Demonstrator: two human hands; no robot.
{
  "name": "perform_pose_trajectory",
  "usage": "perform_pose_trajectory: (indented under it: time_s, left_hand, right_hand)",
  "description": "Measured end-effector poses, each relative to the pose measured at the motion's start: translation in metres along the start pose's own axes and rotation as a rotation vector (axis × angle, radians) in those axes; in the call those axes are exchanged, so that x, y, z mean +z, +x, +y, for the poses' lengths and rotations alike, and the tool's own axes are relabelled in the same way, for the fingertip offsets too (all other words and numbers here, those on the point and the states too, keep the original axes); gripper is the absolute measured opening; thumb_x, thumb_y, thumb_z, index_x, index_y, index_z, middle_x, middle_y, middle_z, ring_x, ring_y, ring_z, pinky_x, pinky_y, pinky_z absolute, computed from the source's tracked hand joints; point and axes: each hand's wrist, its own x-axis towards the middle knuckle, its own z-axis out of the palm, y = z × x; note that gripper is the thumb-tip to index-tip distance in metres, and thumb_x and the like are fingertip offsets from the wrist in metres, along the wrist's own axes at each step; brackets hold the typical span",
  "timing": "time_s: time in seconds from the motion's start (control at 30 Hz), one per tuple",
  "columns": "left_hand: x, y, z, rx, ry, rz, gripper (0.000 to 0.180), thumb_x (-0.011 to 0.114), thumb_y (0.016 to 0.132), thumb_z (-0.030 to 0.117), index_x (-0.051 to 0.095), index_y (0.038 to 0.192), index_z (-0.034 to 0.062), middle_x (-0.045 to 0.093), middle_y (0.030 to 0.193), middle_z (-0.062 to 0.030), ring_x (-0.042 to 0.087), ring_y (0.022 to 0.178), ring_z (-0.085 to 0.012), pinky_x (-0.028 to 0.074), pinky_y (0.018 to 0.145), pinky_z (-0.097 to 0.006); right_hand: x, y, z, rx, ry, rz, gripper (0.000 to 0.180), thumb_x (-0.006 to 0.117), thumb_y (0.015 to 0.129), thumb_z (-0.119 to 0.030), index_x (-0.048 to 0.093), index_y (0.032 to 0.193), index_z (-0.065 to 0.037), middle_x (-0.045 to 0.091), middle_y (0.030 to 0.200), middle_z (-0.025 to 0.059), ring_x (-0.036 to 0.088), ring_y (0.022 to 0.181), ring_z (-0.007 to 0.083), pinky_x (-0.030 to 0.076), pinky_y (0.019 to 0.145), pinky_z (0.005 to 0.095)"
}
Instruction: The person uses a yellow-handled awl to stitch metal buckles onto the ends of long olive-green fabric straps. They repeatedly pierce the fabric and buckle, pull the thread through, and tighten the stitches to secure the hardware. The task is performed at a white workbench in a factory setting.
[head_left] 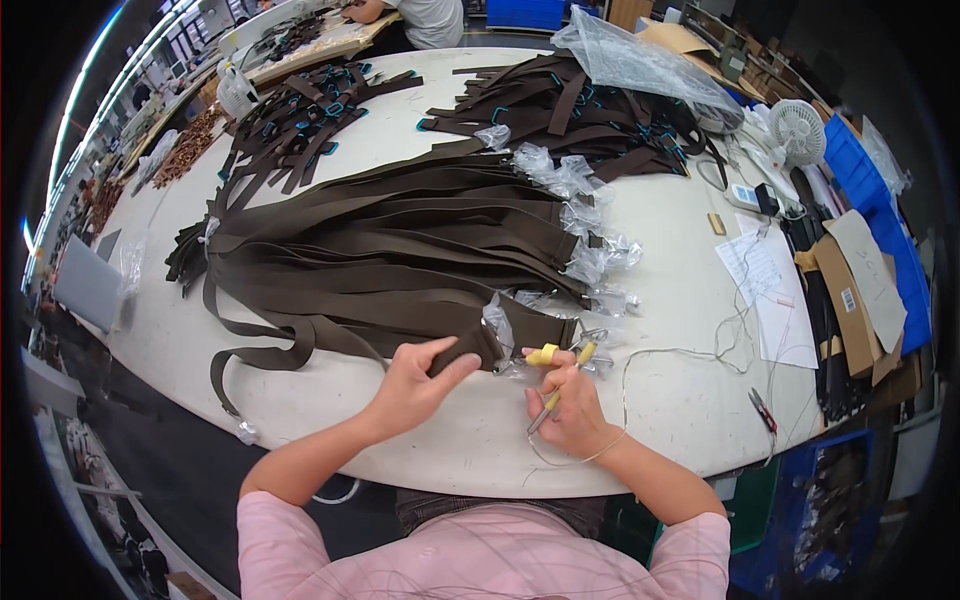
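Observation:
A bundle of long dark brown straps lies across the table, gathered at the left, with clear plastic wrap around the ends at the right. My left hand is closed on the end of one brown strap, pinched between thumb and fingers. Clear film covers the tip of that strap. Just right of it, my right hand grips a slim pen-like tool with a yellow grip, its metal tip pointing down toward me. Yellow tape is wrapped around a finger of this hand.
Strap piles with blue-green buckles lie at the back. On the right are a white fan, papers, red-handled snips and a thin cord. Another person sits beyond the table.

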Motion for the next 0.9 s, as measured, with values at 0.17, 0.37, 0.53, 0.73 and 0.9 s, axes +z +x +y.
perform_pose_trajectory:
  time_s: [0.17, 0.37, 0.53, 0.73, 0.9]
  left_hand:
    - [0.002, -0.007, -0.024, -0.318, -0.230, -0.515, 0.035, 0.056, 0.107, 0.024, 0.062, 0.137, 0.0058, 0.058, 0.073, 0.0041, 0.043, 0.057, -0.0029, 0.036, 0.052, -0.023]
    - [-0.003, -0.018, -0.026, -0.076, 0.573, -0.365, 0.053, 0.072, 0.094, 0.029, 0.052, 0.139, 0.0102, 0.063, 0.081, -0.0079, 0.055, 0.064, -0.0260, 0.045, 0.063, -0.038]
    - [0.020, -0.042, -0.037, 0.422, 0.931, -0.121, 0.052, 0.080, 0.082, 0.030, 0.061, 0.125, 0.0075, 0.061, 0.102, -0.0080, 0.060, 0.085, -0.0249, 0.049, 0.075, -0.038]
    - [0.005, -0.020, -0.060, 0.817, 1.103, 0.038, 0.035, 0.077, 0.081, 0.025, 0.067, 0.111, 0.0115, 0.063, 0.125, -0.0076, 0.061, 0.104, -0.0242, 0.050, 0.082, -0.040]
    - [0.021, -0.012, -0.057, 0.330, 0.427, -0.179, 0.039, 0.073, 0.082, -0.006, 0.062, 0.118, 0.0026, 0.049, 0.129, -0.0130, 0.059, 0.098, -0.0221, 0.054, 0.085, -0.033]
  right_hand:
    - [-0.013, -0.002, 0.009, 0.093, 0.111, 0.285, 0.034, 0.070, 0.084, 0.006, 0.041, 0.099, -0.006, 0.062, 0.114, 0.0235, 0.067, 0.104, 0.0356, 0.052, 0.090, 0.0415]
    - [-0.043, -0.015, -0.005, 0.036, -0.088, 0.173, 0.034, 0.074, 0.081, 0.001, 0.044, 0.093, -0.008, 0.063, 0.109, 0.0209, 0.066, 0.097, 0.0363, 0.053, 0.085, 0.0419]
    - [-0.019, -0.026, -0.032, -0.011, -0.154, -0.205, 0.038, 0.083, 0.075, -0.007, 0.049, 0.091, -0.006, 0.064, 0.103, 0.0191, 0.062, 0.093, 0.0392, 0.052, 0.084, 0.0455]
    - [-0.013, -0.034, -0.026, 0.071, -0.252, -0.243, 0.037, 0.085, 0.072, -0.003, 0.050, 0.085, -0.006, 0.063, 0.099, 0.0182, 0.061, 0.090, 0.0382, 0.051, 0.075, 0.0456]
    - [-0.017, -0.037, -0.024, 0.077, -0.334, -0.221, 0.032, 0.081, 0.077, -0.004, 0.049, 0.083, -0.007, 0.064, 0.100, 0.0178, 0.062, 0.087, 0.0361, 0.050, 0.077, 0.0448]
